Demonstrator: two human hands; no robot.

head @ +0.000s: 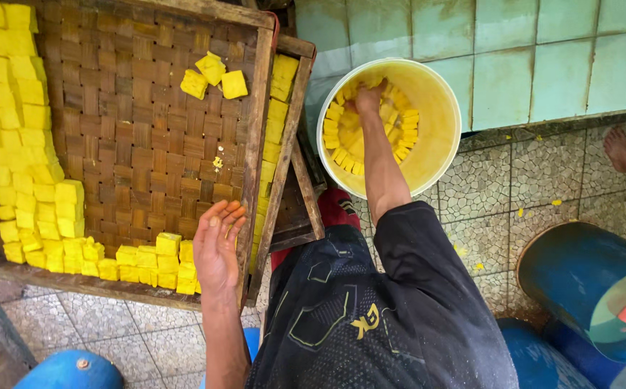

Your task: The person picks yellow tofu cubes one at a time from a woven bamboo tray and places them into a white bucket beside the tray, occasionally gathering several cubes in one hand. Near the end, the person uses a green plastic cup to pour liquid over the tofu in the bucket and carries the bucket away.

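A woven bamboo tray [147, 144] in a wooden frame holds rows of yellow cubes [24, 144] along its left and near edges, plus three loose cubes [213, 75] at the far side. My left hand [219, 248] hovers open, palm up, over the tray's near right corner beside the near row of cubes [147, 263]. My right hand [367, 97] reaches down into a white bucket [442, 94] of yellow liquid and several yellow cubes [399, 130]. Its fingers are dipped among the cubes, so the grip is hidden.
A second tray [284, 86] with yellow cubes lies under the first, sticking out on the right. Blue drums [587, 288] stand at the lower right, and a blue round lid [71, 371] at the lower left. Another person's bare foot [619, 148] rests on the mosaic floor by the green tiled wall [514, 65].
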